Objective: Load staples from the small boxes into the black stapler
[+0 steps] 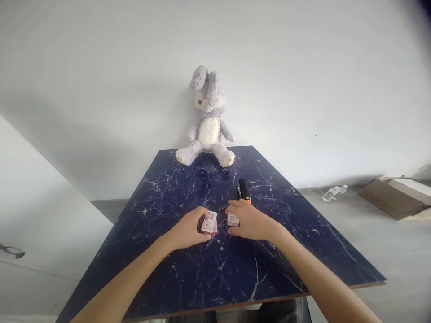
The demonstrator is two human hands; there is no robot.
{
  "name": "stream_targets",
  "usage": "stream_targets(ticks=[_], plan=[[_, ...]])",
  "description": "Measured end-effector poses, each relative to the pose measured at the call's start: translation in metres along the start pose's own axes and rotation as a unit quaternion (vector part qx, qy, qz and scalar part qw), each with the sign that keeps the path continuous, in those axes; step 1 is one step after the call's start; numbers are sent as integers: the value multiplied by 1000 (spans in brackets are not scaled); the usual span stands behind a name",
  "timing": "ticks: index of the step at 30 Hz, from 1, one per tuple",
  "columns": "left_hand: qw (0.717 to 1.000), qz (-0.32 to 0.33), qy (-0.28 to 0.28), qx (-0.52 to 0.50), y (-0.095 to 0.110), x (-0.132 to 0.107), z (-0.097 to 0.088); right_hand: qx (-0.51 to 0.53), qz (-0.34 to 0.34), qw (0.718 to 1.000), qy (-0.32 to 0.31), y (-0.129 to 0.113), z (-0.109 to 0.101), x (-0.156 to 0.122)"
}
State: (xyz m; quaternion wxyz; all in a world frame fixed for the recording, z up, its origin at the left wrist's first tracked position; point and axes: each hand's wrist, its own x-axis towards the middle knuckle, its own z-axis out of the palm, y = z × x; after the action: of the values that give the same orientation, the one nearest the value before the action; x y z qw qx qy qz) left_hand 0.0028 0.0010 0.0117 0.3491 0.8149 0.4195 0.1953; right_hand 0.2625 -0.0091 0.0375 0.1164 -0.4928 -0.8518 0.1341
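My left hand (188, 229) is closed around a small pink-and-white box (209, 223) with a barcode, holding it tilted on the dark blue marble table (215, 269). My right hand (249, 220) lies just to the right, fingers curled over a second small white box (232, 219) that rests on the table. The two boxes are a short gap apart. Just beyond my right hand lies a black marker with an orange band (244, 190).
A grey plush rabbit (208, 123) sits at the table's far edge against the white wall. On the floor to the right lie a plastic bottle (334, 192) and a flat cardboard box (397, 196). A dark object (13, 251) lies at far left.
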Motion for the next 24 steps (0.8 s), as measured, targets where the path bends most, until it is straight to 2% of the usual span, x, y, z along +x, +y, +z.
stream_targets(ticks=[2,7,11,15,19,22,24], plan=[[1000,1,0,-12,2,0,1,-39,19,999,-14,-4,0,12],[999,23,22,-25,2,-1,2,-133,96,986,15,-1,6,52],[999,29,29,-8,-2,-3,3,-164,109,980,7,9,9,64],[998,37,55,3,-3,-3,8,-55,114,992,31,16,8,75],[996,13,89,-3,-4,0,17,82,65,994,-8,19,10,84],[994,18,107,5,-5,2,22,149,28,988,-24,19,12,79],[993,27,111,11,-6,3,25,175,24,984,-11,18,12,71]])
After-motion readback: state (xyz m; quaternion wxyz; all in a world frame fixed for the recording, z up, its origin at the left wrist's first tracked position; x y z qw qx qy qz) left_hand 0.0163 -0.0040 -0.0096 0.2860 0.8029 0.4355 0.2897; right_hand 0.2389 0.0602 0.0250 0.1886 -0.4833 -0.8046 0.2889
